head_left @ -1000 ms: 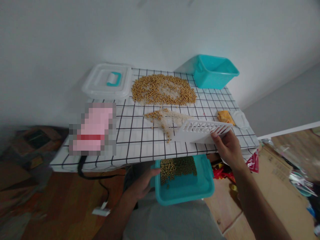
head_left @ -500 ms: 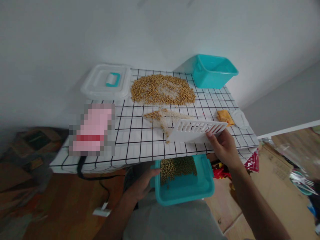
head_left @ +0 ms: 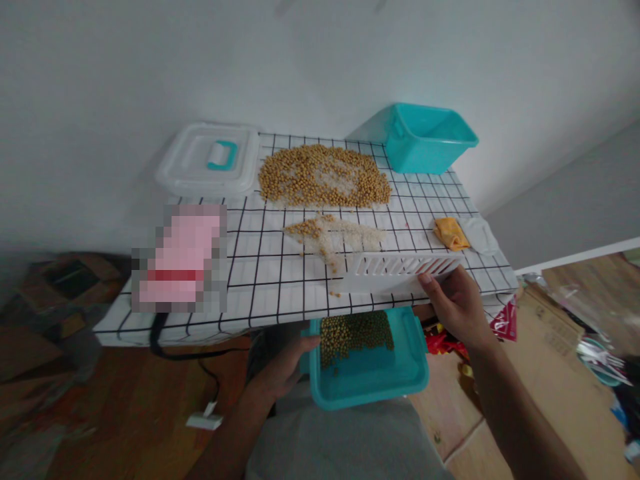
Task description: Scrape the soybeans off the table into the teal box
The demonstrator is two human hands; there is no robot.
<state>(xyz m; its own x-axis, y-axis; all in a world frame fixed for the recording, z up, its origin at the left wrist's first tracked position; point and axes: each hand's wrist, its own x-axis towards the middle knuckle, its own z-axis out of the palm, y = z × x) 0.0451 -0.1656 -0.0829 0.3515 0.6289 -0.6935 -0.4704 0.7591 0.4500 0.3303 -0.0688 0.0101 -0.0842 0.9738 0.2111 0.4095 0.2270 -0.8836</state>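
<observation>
White slotted scraper (head_left: 400,272) tipped flatter than before, right hand (head_left: 457,308) fingers (head_left: 426,279) clamping it; left hand (head_left: 286,368) still grips teal tub (head_left: 373,383).

The slotted panel (head_left: 400,270) is smooth white plastic. The near teal tub (head_left: 370,387) and far teal tub (head_left: 425,143) are glossy plastic, and the lidded box (head_left: 210,160) is translucent plastic. The worktop (head_left: 270,280) wears a smooth, grid-printed covering. The soybeans (head_left: 325,177) look matt, the floor (head_left: 125,393) wooden.
</observation>
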